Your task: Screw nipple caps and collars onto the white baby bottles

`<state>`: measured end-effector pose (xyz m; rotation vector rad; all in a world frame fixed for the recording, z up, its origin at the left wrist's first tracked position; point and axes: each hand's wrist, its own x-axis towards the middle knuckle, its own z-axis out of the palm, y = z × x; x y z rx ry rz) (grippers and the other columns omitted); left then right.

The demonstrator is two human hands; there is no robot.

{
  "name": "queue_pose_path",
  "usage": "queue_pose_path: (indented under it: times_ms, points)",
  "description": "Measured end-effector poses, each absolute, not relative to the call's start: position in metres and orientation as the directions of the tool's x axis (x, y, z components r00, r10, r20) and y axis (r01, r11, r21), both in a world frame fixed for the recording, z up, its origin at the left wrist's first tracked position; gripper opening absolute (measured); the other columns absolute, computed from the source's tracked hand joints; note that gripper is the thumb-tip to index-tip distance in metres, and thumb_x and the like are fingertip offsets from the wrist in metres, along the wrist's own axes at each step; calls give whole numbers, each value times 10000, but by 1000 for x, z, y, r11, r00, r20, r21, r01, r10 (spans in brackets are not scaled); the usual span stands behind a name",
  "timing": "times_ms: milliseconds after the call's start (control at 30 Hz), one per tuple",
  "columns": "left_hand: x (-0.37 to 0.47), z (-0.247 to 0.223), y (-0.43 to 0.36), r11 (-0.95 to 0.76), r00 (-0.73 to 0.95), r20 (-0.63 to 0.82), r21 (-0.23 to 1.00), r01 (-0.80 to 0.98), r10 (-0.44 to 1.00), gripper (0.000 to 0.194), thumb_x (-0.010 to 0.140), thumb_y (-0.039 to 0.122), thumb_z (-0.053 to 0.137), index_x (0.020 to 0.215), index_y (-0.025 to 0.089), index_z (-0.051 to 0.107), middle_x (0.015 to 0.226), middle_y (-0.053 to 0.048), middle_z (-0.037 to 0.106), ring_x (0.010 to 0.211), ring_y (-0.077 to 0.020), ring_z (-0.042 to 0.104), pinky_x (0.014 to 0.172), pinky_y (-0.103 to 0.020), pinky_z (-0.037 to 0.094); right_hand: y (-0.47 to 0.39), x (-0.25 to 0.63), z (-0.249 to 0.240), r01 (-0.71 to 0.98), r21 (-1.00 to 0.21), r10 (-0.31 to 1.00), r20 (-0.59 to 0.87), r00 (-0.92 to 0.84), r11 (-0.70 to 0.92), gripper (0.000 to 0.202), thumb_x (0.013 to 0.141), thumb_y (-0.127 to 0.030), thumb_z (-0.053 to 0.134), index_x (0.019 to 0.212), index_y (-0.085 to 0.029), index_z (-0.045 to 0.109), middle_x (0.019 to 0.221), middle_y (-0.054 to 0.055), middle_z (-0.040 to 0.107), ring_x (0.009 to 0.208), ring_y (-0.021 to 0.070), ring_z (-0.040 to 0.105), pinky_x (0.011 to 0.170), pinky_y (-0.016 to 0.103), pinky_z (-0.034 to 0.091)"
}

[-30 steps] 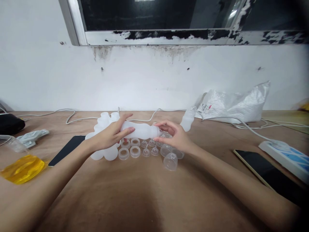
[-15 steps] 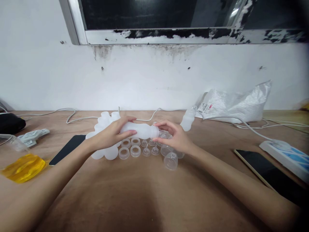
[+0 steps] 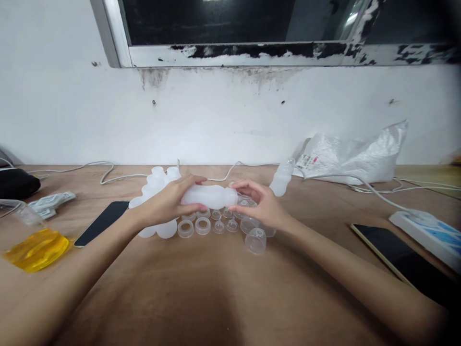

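Note:
My left hand [image 3: 167, 204] grips a translucent white plastic bottle [image 3: 212, 196], held sideways just above the wooden table [image 3: 223, 288]. At the bottle's neck end, the fingers of my right hand [image 3: 262, 204] pinch a small clear part; what it is I cannot tell. Under the bottle lie two rows of clear screw rings [image 3: 202, 226] and small silicone teats [image 3: 218, 227]. Clear dome caps [image 3: 255, 240] rest below my right hand. More white bottles [image 3: 158, 179] are heaped behind my left hand.
A bottle [image 3: 281, 179] leans by a white plastic bag [image 3: 353, 154] at the back right. Phones lie at left [image 3: 103, 222] and right [image 3: 399, 257]. A power strip [image 3: 425, 230], cables, a yellow-filled clear packet [image 3: 36, 247] and a black object [image 3: 16, 185] surround the area.
My left hand's fingers have curled further over the bottle, and the bottle has shifted slightly. The right hand stays at the neck end.

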<state>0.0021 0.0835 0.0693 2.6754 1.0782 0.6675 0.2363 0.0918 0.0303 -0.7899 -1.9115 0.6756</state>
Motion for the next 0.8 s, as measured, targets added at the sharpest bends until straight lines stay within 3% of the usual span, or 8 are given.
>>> queue_pose_path:
  times_ms: [133,233,367,500,567,667,800]
  points:
    - [4,67,85,-786,672,430,175,593,602,547,723,405,565,1193,213,362,1158,-100,411,1020,-234,455,843,-373,407,91,237,31,229,-765,782,505,-365,601,358,606,-298,698,903,-209,520,994,47,594,930,199,573,842,388,468]
    - [3,68,83,-770,661,414,196,607,626,605,736,459,522,1245,219,301,1215,-115,395,1058,-257,439,863,-400,390,90,237,33,257,-715,750,551,-366,650,371,604,-310,699,918,-211,529,995,44,592,946,199,562,869,391,451]
    - [1,71,82,-753,701,277,215,622,657,413,826,423,384,1188,225,388,1084,-75,537,947,-227,521,783,-351,421,89,235,32,299,-627,691,599,-405,719,359,612,-312,695,922,-214,544,962,43,596,956,204,551,877,387,447]
    - [4,70,83,-805,740,365,45,592,565,413,744,412,523,1095,202,460,1032,-73,543,932,-237,499,774,-352,403,89,233,28,303,-621,685,589,-428,723,365,613,-311,695,931,-221,539,950,36,599,935,198,558,860,375,461]
    - [5,71,82,-814,747,406,-13,581,527,523,701,457,560,1135,193,437,1095,-100,505,988,-263,462,805,-377,384,89,234,28,300,-616,681,600,-420,728,362,619,-304,691,935,-221,535,960,37,595,948,197,553,857,367,460]
    - [3,75,80,-792,722,377,56,608,580,677,700,533,522,1250,191,325,1211,-128,442,1044,-278,447,813,-374,387,88,235,31,304,-557,634,651,-418,773,338,641,-289,677,938,-229,529,981,40,586,964,198,545,857,365,454]
    - [-2,79,80,-728,704,186,202,656,686,462,812,481,381,1210,248,402,1068,-58,579,899,-227,554,721,-318,422,85,236,34,363,-404,539,697,-472,840,327,654,-283,666,950,-242,532,976,37,600,934,196,555,832,361,458]
